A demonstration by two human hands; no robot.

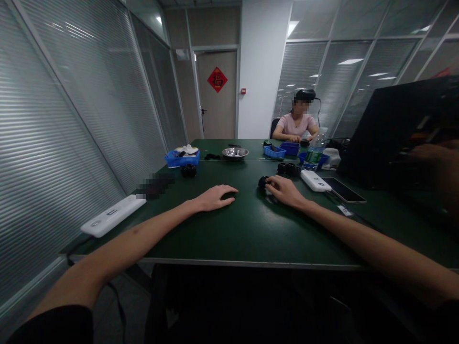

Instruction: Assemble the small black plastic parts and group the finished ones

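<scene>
At the green desk, holds the left hand empty, thumb and fingers open, apart from the right hand, with the metal bowl farther back. Touches the black item on the desk with the right fingertips; cannot tell whether clamped on it.

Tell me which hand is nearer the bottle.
Right. The right hand, fingers at a black object, is in front of the bottle and slightly left; the left hand is much farther left.

Black sleeves leave both forearms bare.
</scene>
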